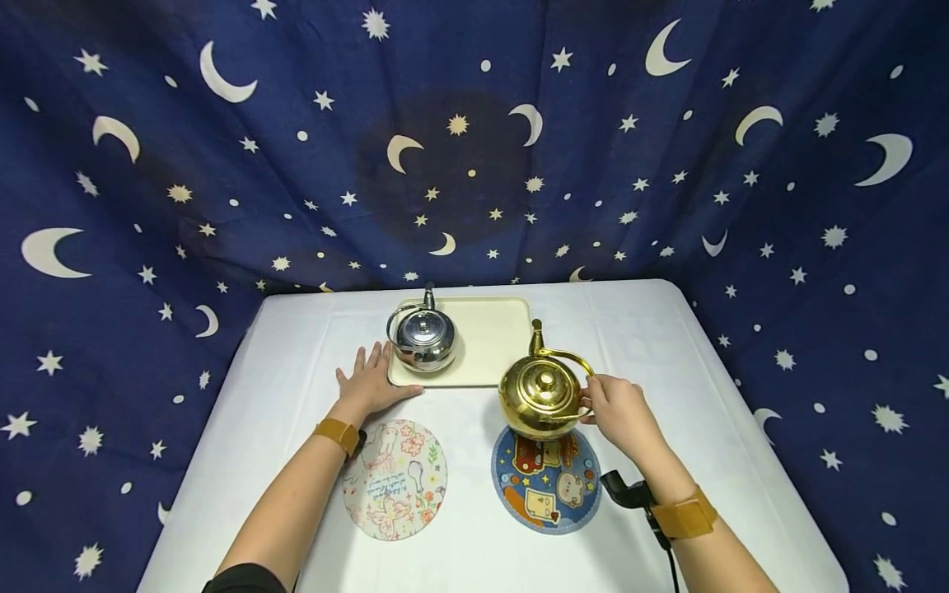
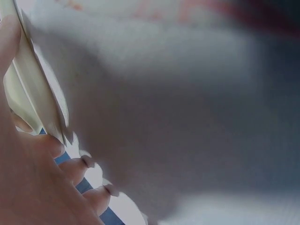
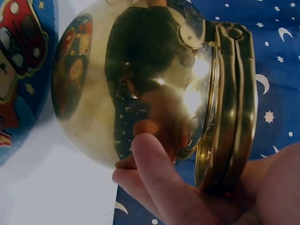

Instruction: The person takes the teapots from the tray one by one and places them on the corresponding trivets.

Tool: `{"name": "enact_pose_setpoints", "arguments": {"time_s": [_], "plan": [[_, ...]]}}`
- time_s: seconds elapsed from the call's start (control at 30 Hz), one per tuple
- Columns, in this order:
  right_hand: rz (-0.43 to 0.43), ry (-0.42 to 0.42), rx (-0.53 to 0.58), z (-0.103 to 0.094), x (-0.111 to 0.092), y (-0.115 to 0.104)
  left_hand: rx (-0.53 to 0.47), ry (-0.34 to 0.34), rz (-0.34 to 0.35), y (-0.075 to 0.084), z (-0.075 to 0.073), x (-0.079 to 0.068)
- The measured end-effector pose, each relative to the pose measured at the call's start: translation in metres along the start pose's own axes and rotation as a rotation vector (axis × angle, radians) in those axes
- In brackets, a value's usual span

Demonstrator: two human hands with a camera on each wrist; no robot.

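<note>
My right hand point(image 1: 623, 412) grips the handle point(image 3: 236, 103) of a shiny gold teapot point(image 1: 539, 399), its spout pointing to the back. The teapot hangs over the far edge of a round blue cartoon mat point(image 1: 547, 520) and looks raised off the table. My left hand point(image 1: 368, 387) lies with spread fingers at the near left corner of a cream tray point(image 1: 489, 342), its thumb along the front edge. In the left wrist view the tray's rim point(image 2: 40, 89) runs beside the fingers. A silver teapot point(image 1: 425, 344) stands on the tray's left part, near that hand.
A round pale floral mat point(image 1: 396, 486) lies in front of my left hand, partly beside the wrist. White cloth point(image 1: 474, 461) covers the table. A dark blue curtain point(image 1: 474, 165) with moons and stars hangs behind and at both sides.
</note>
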State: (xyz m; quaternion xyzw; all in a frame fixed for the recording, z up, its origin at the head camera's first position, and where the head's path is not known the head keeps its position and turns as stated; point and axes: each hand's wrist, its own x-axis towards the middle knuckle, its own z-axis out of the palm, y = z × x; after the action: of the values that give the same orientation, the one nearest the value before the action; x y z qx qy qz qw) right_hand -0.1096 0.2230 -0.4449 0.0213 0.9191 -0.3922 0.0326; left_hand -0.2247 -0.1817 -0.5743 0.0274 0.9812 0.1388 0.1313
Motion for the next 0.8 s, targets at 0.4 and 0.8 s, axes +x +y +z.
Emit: {"name": "enact_pose_setpoints", "arguments": {"time_s": [0.4, 0.8], "plan": [[0.026, 0.007, 0.033, 0.008, -0.034, 0.013, -0.003, 0.017, 0.004, 0.002, -0.005, -0.002], [0.064, 0.015, -0.009, 0.014, -0.058, 0.028, -0.007, -0.015, 0.003, 0.004, -0.003, -0.002]]}}
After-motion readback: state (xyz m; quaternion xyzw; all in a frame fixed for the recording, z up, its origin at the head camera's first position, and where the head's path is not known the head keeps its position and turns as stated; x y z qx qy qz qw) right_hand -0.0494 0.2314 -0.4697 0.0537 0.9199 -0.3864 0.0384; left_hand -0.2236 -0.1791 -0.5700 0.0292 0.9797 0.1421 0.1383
